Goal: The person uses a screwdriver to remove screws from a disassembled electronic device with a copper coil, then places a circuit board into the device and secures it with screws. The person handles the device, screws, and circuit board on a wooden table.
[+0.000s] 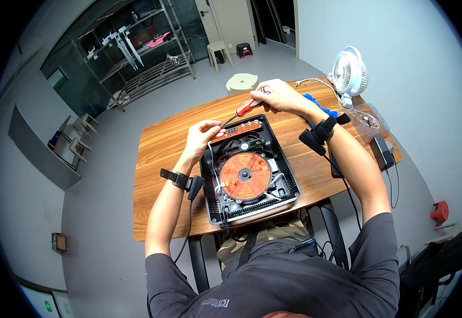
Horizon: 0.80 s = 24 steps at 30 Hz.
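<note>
An opened induction cooker base, a black housing, lies on the wooden table in front of me. Inside it sit a round copper coil, a black cooling fan and a reddish-brown control board along the far edge. My right hand is closed round the red and white handle of a screwdriver. Its shaft slants down left to the board's left end. There my left hand pinches its fingers beside the screwdriver's tip; whatever lies between them is too small to make out.
At the table's far right stand a white fan, a blue cloth, a clear plastic tray and a black box-shaped adapter with a cable. Black straps with cables circle both wrists. A stool stands beyond the table.
</note>
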Each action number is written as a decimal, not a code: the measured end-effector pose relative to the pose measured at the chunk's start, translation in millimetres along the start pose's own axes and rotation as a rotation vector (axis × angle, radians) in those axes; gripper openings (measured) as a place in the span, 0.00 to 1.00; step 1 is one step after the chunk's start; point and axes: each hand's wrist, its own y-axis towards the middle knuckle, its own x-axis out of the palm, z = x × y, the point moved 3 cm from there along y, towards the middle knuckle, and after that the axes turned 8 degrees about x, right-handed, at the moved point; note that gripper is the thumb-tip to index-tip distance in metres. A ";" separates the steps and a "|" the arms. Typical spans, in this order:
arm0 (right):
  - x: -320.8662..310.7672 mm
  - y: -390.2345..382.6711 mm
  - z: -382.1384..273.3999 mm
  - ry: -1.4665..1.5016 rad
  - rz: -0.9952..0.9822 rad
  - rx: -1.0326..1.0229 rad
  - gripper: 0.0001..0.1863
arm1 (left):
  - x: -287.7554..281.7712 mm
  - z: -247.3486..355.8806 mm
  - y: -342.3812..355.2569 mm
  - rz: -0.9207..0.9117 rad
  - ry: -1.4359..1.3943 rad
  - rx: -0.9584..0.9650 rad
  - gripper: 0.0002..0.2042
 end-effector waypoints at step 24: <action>-35.5 5.7 19.8 -0.172 0.111 0.030 0.20 | 12.0 -16.5 20.4 -0.310 0.941 0.199 0.21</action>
